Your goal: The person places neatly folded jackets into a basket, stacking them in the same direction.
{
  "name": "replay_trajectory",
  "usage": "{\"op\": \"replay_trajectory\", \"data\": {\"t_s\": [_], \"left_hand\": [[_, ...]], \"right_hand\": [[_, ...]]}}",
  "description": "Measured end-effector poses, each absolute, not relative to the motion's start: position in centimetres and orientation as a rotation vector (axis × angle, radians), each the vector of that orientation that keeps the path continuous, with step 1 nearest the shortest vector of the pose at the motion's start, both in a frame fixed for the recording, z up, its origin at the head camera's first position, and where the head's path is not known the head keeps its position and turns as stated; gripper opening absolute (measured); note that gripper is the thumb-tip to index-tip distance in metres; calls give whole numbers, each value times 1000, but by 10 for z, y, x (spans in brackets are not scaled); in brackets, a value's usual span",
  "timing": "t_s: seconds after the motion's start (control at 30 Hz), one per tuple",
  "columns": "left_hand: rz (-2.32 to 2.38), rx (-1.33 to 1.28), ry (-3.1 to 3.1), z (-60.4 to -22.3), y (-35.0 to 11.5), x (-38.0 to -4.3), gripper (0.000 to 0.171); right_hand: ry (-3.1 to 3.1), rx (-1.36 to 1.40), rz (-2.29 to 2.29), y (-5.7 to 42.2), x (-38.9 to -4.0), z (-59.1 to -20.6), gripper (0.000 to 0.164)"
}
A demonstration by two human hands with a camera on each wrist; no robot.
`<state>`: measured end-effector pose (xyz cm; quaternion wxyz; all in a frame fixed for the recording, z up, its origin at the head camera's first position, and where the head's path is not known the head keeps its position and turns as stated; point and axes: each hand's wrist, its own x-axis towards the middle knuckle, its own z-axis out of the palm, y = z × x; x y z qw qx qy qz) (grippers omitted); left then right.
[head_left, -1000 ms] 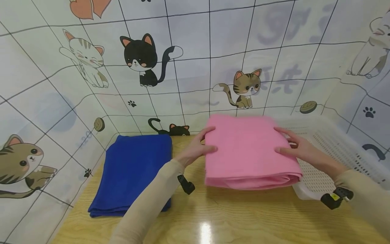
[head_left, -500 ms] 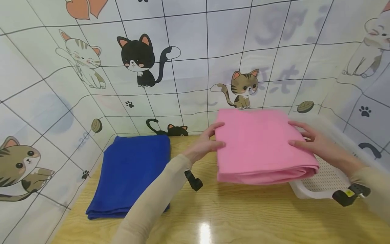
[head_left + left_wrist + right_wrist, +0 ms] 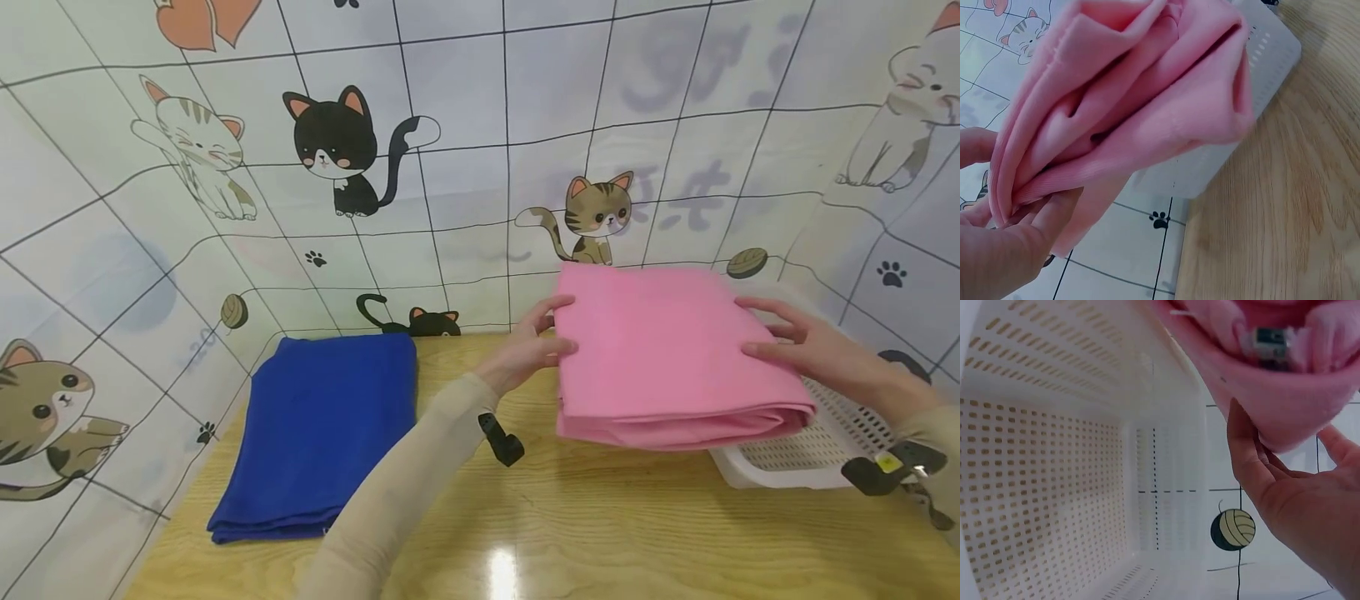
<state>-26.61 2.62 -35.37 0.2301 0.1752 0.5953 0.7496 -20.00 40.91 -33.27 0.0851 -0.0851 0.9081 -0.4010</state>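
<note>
Folded pink cloth (image 3: 675,350) held aloft by its sides above the desk (image 3: 600,525).
The left hand (image 3: 525,354) and right hand (image 3: 813,350) each grip one side, near the white perforated basket (image 3: 795,477). Inner layers gape at the near end; a slack or uneven grip could let folds slip apart, or a low corner snag the basket's rim.

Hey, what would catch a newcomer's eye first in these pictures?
Probably the folded pink cloth, held up between the left hand and right hand, partly in front of the white basket. Then the blue cloth, lying folded on the table to the left. Behind them, cartoon cats decorate the wall.
</note>
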Motion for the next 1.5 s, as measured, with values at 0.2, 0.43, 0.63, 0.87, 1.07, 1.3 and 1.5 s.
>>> {"op": "replay_trajectory", "data": {"t_s": [0.2,0.43,0.63,0.87,1.07,1.3,1.5], "left_hand": [[2083,453,1589,-354,38,-264,71],[2086,451,1546,-357,53,-261,73],[2080,454,1468,-360,67,-257,80],[2094,462,1394,-364,84,-252,85],[2119,479,1358,-365,103,-249,86],[2164,492,1322,-367,125,-244,86],[2216,453,1313,-371,149,-237,89]], "right_hand": [[2694,-191,-1200,419,-200,-331,73],[2672,-83,-1374,426,-197,-333,66],[2659,-79,-1485,438,-193,-336,60],[2775,10,-1331,449,-191,-339,69],[2807,51,-1399,465,-186,-346,68],[2752,127,-1471,483,-185,-346,68],[2798,132,-1418,499,-183,-344,73]]}}
